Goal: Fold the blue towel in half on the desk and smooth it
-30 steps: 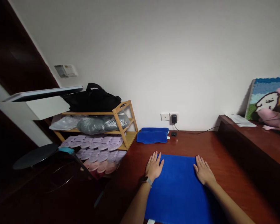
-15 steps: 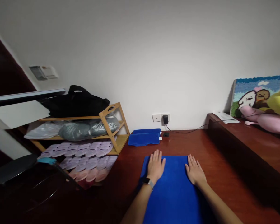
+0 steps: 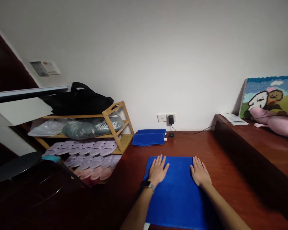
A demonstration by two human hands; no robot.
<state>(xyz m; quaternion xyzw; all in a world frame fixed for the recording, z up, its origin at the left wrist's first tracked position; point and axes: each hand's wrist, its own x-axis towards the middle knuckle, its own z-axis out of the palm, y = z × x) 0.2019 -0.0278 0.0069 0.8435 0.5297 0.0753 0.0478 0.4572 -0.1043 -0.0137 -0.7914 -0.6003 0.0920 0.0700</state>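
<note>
A blue towel (image 3: 176, 191) lies spread flat on the reddish-brown wooden table (image 3: 228, 179), its near edge and a white tag showing at the bottom. My left hand (image 3: 157, 171), with a watch (image 3: 148, 185) on the wrist, rests palm down on the towel near its far left corner, fingers stretched out. At the far right corner my right hand (image 3: 200, 172) lies flat in the same way, partly over the towel's edge. Neither hand grips anything. Beyond them, against the wall, are folded blue cloths (image 3: 148, 139) with white tags.
On the left stands a wooden rack (image 3: 121, 140) with lavender and pink slippers (image 3: 91, 148), plastic-wrapped bundles and a black bag (image 3: 81, 102). A charger (image 3: 171, 119) sits in the wall socket, its cable running right. The raised ledge holds papers (image 3: 234, 119), a pink plush toy (image 3: 276, 123) and a dog picture.
The view has tipped down slightly, so the towel's near edge and white tag now show. My left hand has shifted slightly left on the towel; both hands stay flat.
</note>
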